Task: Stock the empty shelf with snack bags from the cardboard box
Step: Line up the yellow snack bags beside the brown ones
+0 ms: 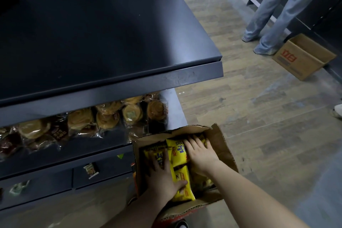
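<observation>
An open cardboard box (220,142) stands on the floor at the bottom centre, filled with yellow snack bags (177,151). Both of my hands are inside it. My left hand (162,177) lies on the left bags, its thumb hooked over a yellow bag (180,179). My right hand (200,152) presses flat on the bags at the right, fingers spread. Whether either hand has a firm hold on a bag is unclear. The empty dark shelf (103,42) fills the upper left, above the box.
The shelf below holds several clear packs of round pastries (111,116). A person in light jeans (273,15) stands at the top right beside a second cardboard box (303,57). Wood-pattern floor lies between.
</observation>
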The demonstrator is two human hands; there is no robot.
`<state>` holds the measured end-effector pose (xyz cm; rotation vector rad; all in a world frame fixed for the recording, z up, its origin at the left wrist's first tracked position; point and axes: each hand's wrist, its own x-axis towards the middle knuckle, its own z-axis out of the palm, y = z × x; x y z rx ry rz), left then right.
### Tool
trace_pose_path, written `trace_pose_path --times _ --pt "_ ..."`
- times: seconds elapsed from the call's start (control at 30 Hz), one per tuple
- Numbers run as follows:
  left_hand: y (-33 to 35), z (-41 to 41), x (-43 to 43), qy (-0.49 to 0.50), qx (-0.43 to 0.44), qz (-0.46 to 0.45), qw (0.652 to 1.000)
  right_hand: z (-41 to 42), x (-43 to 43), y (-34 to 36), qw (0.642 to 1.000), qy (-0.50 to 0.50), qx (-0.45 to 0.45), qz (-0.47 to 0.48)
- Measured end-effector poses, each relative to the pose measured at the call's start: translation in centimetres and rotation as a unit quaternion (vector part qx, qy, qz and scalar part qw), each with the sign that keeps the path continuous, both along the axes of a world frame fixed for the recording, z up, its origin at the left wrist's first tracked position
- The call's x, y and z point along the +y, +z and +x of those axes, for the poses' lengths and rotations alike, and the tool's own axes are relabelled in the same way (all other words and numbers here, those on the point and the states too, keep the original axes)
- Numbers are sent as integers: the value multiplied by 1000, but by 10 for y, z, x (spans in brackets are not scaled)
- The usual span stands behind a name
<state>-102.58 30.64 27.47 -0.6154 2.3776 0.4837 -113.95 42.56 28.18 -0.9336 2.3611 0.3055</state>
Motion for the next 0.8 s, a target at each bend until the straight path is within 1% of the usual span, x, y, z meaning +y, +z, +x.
trace_pose_path --times 0.13,0.3,0.47,0.57,0.63,0.73,0.77,0.8 --pt "-5 -8 -3 51 0 40 998 2 -16 -12 999 -20 30 -3" --pt "-6 -22 -20 123 26 111 986 -5 -28 -6 999 5 36 -6" --pt "3 -36 -28 173 30 124 977 -13 -21 1 999 11 22 -33" --pt "10 -44 -34 204 36 163 965 -17 -13 7 998 -7 -16 -56" --pt "14 -45 -37 221 75 192 953 -20 -9 14 993 -48 -45 -97" --pt "21 -33 -37 221 172 170 945 -17 -1 24 971 -153 -102 -155" --pt "26 -27 -34 214 189 162 945 -13 1 26 954 -201 -135 -176" --pt "31 -23 -29 208 205 156 944 -8 1 30 924 -257 -179 -219"
